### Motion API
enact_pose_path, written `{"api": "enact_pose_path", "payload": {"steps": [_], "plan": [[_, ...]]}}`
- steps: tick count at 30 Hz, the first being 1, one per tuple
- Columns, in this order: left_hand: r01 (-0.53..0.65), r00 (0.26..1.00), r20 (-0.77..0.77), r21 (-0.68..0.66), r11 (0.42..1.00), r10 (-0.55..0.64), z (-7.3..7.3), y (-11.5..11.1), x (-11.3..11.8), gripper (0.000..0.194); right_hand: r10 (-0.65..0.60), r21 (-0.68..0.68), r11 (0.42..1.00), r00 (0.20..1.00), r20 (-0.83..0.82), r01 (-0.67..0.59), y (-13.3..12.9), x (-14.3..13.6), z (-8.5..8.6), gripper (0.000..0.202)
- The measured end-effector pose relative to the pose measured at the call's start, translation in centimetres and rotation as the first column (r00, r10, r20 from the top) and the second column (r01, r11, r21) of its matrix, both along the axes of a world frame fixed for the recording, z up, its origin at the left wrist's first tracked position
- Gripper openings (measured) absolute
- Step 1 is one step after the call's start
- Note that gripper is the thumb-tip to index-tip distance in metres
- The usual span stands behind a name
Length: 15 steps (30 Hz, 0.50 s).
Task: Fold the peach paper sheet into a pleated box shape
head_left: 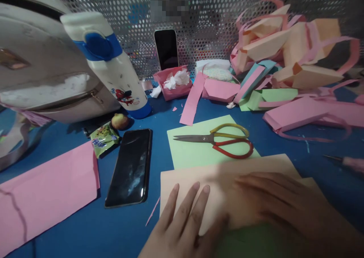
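Observation:
A sheet of peach paper (227, 167) lies in front of me on the blue table. My left hand (187, 220) rests on its left part, fingers spread and stretched out. Blurred by motion, my right hand (278, 201) lies flat over the right part of the same paper, fingers stretched to the left. Just behind sits a light green sheet (187, 159), partly covered by the peach one. On the green sheet are scissors (204, 138) with one yellow and one red handle, blades pointing left. Under my hands, the near edge of the peach paper is partly hidden.
At left are a black phone (129, 167), pink paper (51, 193), a snack packet (104, 139), a bottle (113, 72) and a bag (42, 68). Folded paper pieces (295, 49) pile up at the back right. A pen (349, 162) lies at the right edge.

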<state>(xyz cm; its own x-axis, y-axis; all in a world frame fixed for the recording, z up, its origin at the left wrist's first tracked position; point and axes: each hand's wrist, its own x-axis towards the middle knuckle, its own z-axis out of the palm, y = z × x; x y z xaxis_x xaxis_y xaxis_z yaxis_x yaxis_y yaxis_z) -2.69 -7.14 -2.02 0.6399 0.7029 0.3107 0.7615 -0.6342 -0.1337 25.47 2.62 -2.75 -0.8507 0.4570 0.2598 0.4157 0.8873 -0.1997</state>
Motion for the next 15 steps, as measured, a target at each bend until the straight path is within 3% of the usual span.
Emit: {"api": "enact_pose_path", "payload": {"steps": [4,7,9,12,15], "plan": [[0.065,0.991,0.129,-0.185,0.981,-0.042,2.1,1.9,-1.4,0.034,-0.106,-0.096,0.990,0.994,-0.003,0.105,0.1,0.3,0.1,0.034],[-0.022,0.958,0.258,-0.373,0.928,0.126,2.9,3.6,-2.6,0.022,-0.121,-0.153,0.981,0.993,-0.009,0.118,0.1,0.0,0.3,0.032],[-0.066,0.940,0.264,-0.477,0.876,0.215,3.1,4.3,-3.2,0.015,-0.117,-0.182,0.977,0.993,-0.025,0.110,0.2,-0.3,0.6,0.032],[-0.105,0.913,0.277,-0.551,0.828,0.299,3.1,5.0,-3.7,0.038,-0.084,-0.263,0.962,0.995,-0.044,0.070,0.2,-0.7,1.0,0.029],[-0.075,0.886,0.301,-0.655,0.751,0.352,3.5,5.2,-3.6,0.044,-0.036,-0.326,0.945,0.998,-0.045,0.019,0.3,-1.0,1.4,0.025]]}}
